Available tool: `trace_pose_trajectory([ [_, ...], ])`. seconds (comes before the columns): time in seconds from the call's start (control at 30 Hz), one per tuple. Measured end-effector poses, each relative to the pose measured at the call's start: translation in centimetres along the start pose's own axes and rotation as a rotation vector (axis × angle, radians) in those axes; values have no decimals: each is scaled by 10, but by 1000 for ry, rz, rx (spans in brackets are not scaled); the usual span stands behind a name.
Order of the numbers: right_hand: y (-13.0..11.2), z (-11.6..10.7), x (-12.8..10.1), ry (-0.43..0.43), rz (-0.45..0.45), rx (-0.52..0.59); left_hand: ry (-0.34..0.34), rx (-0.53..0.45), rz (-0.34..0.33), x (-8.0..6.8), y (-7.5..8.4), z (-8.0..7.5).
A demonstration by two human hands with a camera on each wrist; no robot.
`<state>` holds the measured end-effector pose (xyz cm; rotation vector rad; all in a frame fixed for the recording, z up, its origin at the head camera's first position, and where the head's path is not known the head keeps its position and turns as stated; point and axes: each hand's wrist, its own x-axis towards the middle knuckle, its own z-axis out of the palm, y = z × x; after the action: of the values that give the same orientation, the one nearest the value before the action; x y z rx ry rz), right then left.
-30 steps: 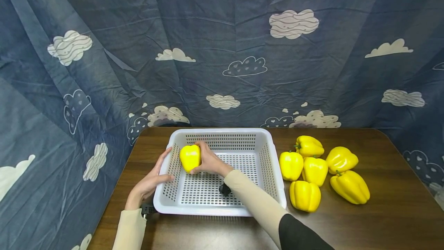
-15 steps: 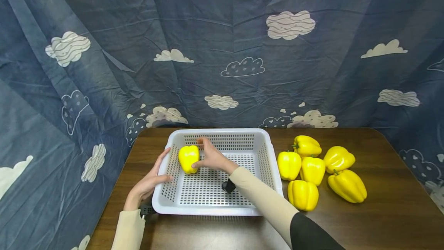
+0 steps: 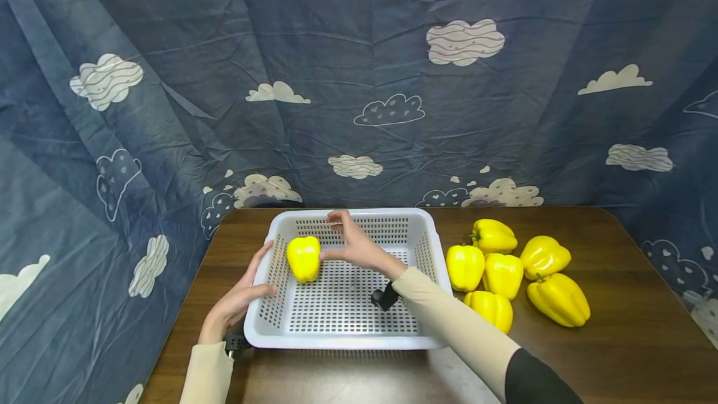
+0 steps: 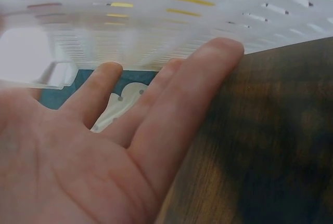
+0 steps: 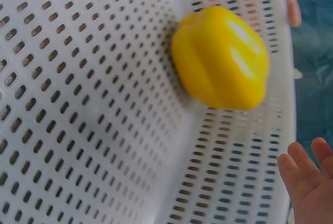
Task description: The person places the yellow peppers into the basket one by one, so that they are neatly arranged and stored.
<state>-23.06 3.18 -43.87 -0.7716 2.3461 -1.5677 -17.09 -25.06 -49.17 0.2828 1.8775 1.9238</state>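
One yellow bell pepper point(image 3: 303, 259) stands inside the white perforated plastic basket point(image 3: 342, 342), close to its left wall. My right hand point(image 3: 359, 247) is over the basket just to the right of that pepper, with thumb and fingers spread and nothing held. In the right wrist view the pepper point(image 5: 221, 57) shows whole, apart from the fingers. At the basket's left side my left hand point(image 3: 238, 298) holds the rim, thumb lying over it and fingers along the outside. The left wrist view shows those fingers point(image 4: 177, 104) against the slotted outer wall.
Several yellow bell peppers point(image 3: 503, 275) lie grouped on the brown wooden table point(image 3: 628, 341), right of the basket. My right forearm partly covers the front one. A dark blue cloth point(image 3: 314, 142) with cloud prints hangs behind the table and along its left side.
My right hand has let go of the pepper and drawn back up and to the right, its fingers spreading. The pepper stays by the left wall. My left hand keeps its place.
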Motion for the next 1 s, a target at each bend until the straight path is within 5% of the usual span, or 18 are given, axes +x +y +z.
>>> trace_pose_trajectory([
  [1.0, -24, -78, -67, 86, -109, 138, -13, 18, 11, 0, 0, -1],
])
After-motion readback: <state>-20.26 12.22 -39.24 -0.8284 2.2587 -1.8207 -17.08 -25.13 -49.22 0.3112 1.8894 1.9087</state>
